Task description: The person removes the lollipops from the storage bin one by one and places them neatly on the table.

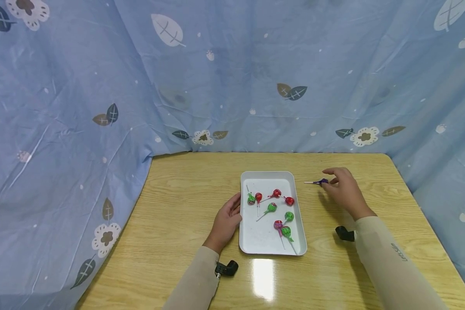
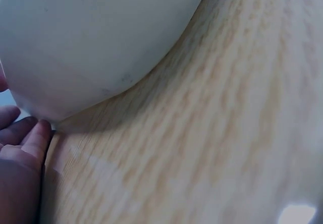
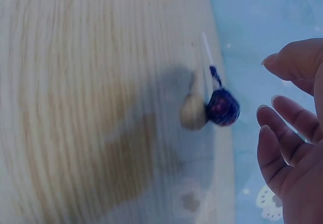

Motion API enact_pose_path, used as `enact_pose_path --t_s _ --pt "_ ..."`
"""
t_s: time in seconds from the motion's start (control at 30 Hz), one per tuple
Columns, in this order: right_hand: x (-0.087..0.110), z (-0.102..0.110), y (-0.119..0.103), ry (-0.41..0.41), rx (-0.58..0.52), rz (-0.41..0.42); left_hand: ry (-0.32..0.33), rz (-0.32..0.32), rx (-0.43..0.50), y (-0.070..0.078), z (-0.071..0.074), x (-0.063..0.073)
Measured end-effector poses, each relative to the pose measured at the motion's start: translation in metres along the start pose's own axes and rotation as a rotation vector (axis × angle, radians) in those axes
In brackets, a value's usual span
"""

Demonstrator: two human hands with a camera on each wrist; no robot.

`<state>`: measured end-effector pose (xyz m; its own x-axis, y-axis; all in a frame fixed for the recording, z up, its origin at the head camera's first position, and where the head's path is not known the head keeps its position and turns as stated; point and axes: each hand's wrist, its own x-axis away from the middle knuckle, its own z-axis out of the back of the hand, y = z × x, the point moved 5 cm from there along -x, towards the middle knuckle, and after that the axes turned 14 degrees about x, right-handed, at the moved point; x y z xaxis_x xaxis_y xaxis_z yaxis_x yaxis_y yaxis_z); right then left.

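A white tray point(image 1: 263, 247) holds several wrapped lollipops, among them a green one point(image 1: 271, 207), a red one point(image 1: 289, 201) and a pink one point(image 1: 278, 224). Along the tray's left side rests my left hand point(image 1: 222, 224), its fingers touching the outer wall; in the left wrist view, fingertips point(image 2: 43, 128) lie at the tray's lower edge. To the right of the tray, a purple lollipop point(image 3: 223, 107) lies on the table, its white stick pointing toward the tray. My right hand point(image 1: 345, 191) is right over its candy end, with thumb and fingers spread apart and nothing between them in the right wrist view.
The light wooden table point(image 1: 178, 206) reaches back to a blue patterned curtain point(image 1: 232, 86), which also hangs along both sides. A black wrist camera point(image 1: 228, 268) sits on the left sleeve, another black camera point(image 1: 345, 234) by the right sleeve.
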<state>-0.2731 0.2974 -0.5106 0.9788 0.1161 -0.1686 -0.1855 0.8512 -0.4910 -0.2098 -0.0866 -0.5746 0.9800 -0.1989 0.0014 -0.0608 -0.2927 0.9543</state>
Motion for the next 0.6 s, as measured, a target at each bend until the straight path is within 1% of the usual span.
enact_pose_path --t_s 0.17,0.27,0.43,0.6 --pt "-0.001 0.002 -0.013 0.039 0.003 0.064 -0.004 -0.006 -0.009 0.0 0.0 0.0" --pt "-0.002 0.001 -0.021 0.052 0.011 0.086 -0.006 -0.007 -0.009 0.0 0.0 0.0" --pt "-0.004 -0.002 -0.036 0.053 0.017 0.114 -0.007 -0.01 -0.003 -0.002 0.002 -0.001" --pt "-0.005 -0.008 -0.048 0.034 -0.025 0.135 -0.006 -0.012 -0.004 -0.002 0.001 0.0"
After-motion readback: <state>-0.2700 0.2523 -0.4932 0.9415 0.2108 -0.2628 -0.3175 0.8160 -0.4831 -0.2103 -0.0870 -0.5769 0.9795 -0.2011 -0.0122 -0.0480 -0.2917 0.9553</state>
